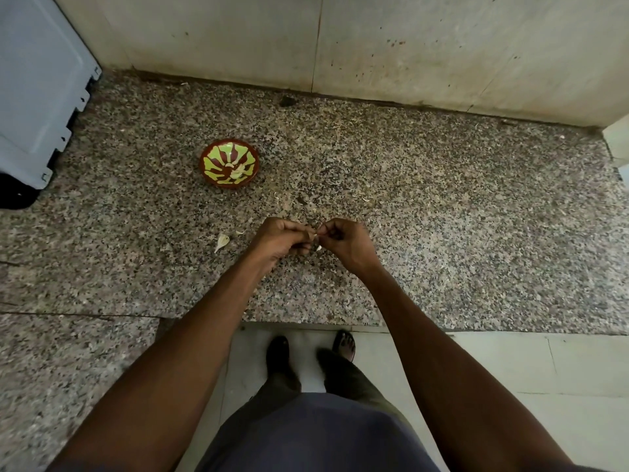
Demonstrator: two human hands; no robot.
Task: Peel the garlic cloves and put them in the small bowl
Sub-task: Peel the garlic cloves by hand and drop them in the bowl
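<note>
- Left hand (282, 238) and right hand (343, 241), fingers curled, pinch what looks like a garlic clove (316, 237) between them above the surface (442, 216).
- Small bowl (229, 163) sits well beyond; another clove (221, 241) lies left.

One view only, head-worn, wide-angle. Looks forward and steeply down from standing height over a counter (442, 216), toward the wall (442, 46) behind. Both forearms reach in from the bottom edge; feet (277, 352) visible straight below.
</note>
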